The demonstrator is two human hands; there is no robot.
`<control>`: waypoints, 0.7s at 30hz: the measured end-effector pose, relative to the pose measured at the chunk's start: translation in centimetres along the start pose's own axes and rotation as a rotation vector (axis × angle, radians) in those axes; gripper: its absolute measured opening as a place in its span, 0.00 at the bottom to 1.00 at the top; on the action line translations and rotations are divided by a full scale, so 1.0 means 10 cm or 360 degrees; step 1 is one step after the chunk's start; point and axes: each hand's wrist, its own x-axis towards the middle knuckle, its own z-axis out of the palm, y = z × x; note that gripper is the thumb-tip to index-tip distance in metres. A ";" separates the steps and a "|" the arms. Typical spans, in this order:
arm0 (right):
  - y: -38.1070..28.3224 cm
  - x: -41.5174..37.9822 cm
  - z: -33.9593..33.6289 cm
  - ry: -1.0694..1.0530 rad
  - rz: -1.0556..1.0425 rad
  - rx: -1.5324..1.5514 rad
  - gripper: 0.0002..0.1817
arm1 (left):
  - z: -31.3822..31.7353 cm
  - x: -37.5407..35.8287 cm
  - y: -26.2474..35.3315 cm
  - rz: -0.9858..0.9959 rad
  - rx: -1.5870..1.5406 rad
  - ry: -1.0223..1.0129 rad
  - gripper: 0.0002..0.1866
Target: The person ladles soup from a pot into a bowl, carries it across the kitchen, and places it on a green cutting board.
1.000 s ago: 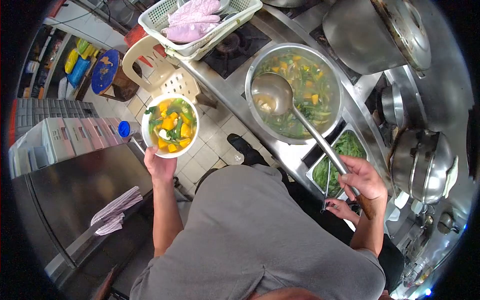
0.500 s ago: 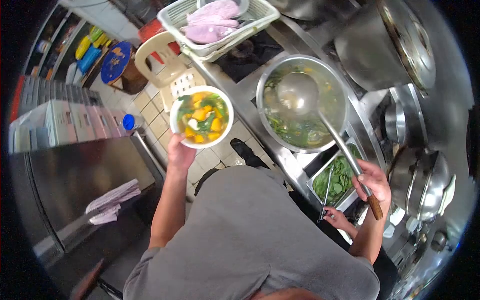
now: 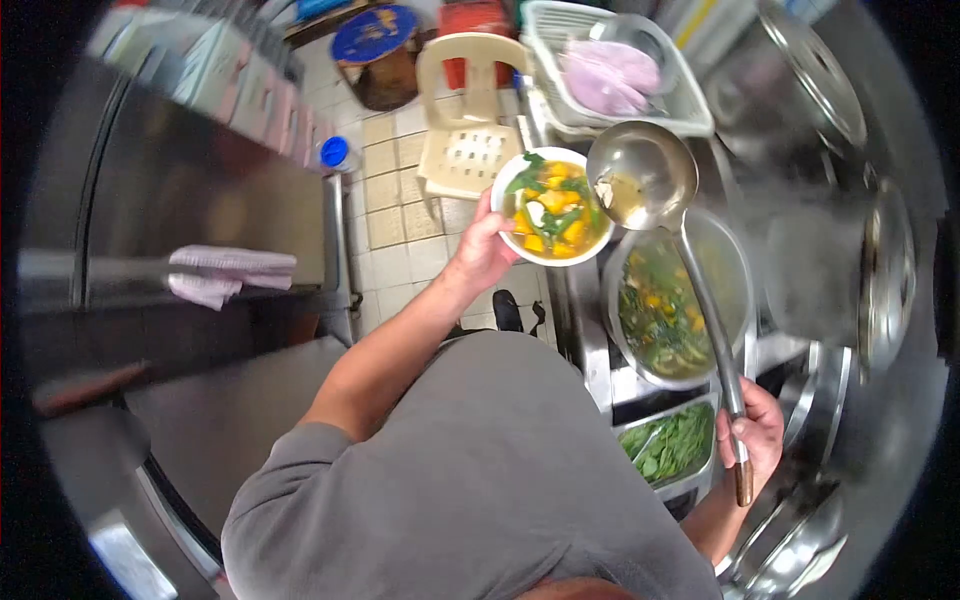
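Observation:
My left hand holds a white bowl by its rim, the thumb over the edge. Orange chunks, green leaves and broth fill the bowl. My right hand is wrapped round the handle of a large metal ladle. The ladle's head is beside the bowl's right rim, with a little broth and a pale piece in it. Below the ladle stands a steel pot of soup with greens and orange pieces. A metal tray of green leaves is nearer to me.
A basket with pink gloves lies beyond the pot. Large lidded pots stand on the right. A beige chair and a blue-topped stool are on the tiled floor. A dark fridge stands on the left.
The ladle has risen out of the pot to beside the bowl. The view has turned, shifting the bowl and pot. The other person's hand with tongs at the tray is out of sight.

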 end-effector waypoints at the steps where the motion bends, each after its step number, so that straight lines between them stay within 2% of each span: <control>1: -0.08 0.12 0.02 -0.0029 0.0117 -0.0096 0.42 | 0.06 -0.05 0.02 0.0003 0.0024 0.0042 0.46; 3: -0.05 0.41 -0.03 -0.0267 0.0070 -0.0230 0.40 | 0.04 -0.10 0.02 0.0122 -0.0038 0.0018 0.47; 4: -0.09 0.55 -0.02 -0.0395 0.0117 -0.0332 0.37 | 0.03 -0.17 0.03 0.0158 0.0004 0.0110 0.47; 6: -0.08 0.76 -0.08 -0.0417 0.0162 -0.0448 0.40 | 0.05 -0.34 0.01 0.0192 0.0044 0.0309 0.46; 11: -0.18 1.37 -0.12 -0.0543 0.0341 -0.0607 0.43 | 0.02 -0.49 -0.14 0.0520 0.0081 0.0576 0.45; 14: -0.21 1.73 -0.01 -0.0808 0.0262 -0.0799 0.42 | -0.33 -0.60 -0.20 0.0629 0.0143 0.0694 0.43; 15: -0.24 1.67 0.35 -0.0852 0.0235 -0.0908 0.41 | -0.52 -0.82 -0.03 0.0648 0.0111 0.0704 0.43; 18: -0.25 1.81 0.49 -0.1046 0.0144 -0.0921 0.41 | -0.48 -1.14 0.07 0.0782 0.0061 0.0899 0.43; 21: -0.27 1.93 0.66 -0.1199 0.0074 -0.0933 0.40 | -0.56 -1.39 0.14 0.0904 0.0007 0.0931 0.42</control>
